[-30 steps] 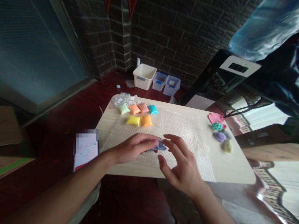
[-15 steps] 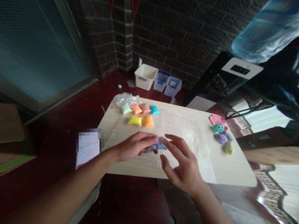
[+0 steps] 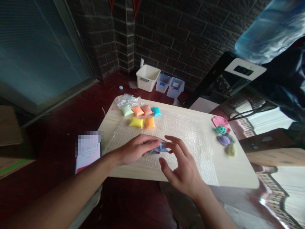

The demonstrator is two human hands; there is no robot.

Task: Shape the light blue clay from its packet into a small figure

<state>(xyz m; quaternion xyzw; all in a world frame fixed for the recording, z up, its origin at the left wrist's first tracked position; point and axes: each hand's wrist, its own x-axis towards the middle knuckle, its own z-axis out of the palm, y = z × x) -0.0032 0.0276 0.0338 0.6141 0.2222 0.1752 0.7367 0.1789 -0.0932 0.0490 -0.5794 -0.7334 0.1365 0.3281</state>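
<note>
Packet (image 3: 163, 146) in hand (image 3: 136, 148), screen text (image 3: 89, 155) blurred

Bubble wrap (image 3: 186, 133) and coloured lumps (image 3: 223, 140) cover the pale table (image 3: 238, 173) partly.

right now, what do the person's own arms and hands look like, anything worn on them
The left hand and right hand are ungloved, with no rings visible. The left forearm and right forearm are bare: no sleeve, watch or marking shows.
</note>
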